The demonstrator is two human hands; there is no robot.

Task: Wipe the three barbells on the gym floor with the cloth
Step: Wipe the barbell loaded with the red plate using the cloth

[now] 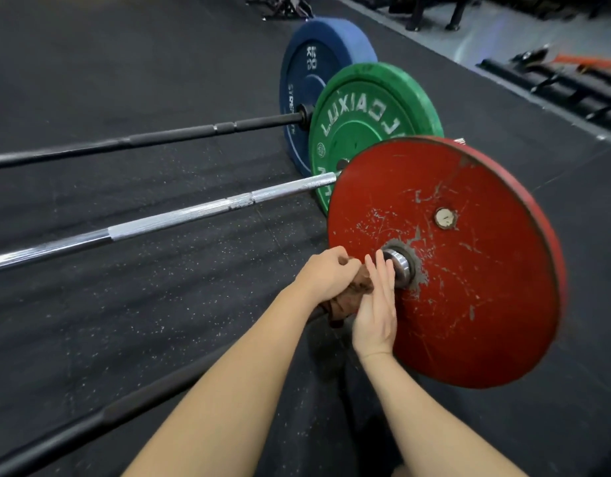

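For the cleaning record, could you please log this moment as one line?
left hand: gripping cloth on nearest barbell | right hand: open, beside red plate | other bars: untouched

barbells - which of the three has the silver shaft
The middle barbell, the one carrying the green plate. Its shaft is bright chrome, while the far barbell with the blue plate and the near barbell with the red plate have black shafts.

Both bare forearms reach forward, left hand (326,273) curled in a fist, right hand (374,304) flat with straight fingers.
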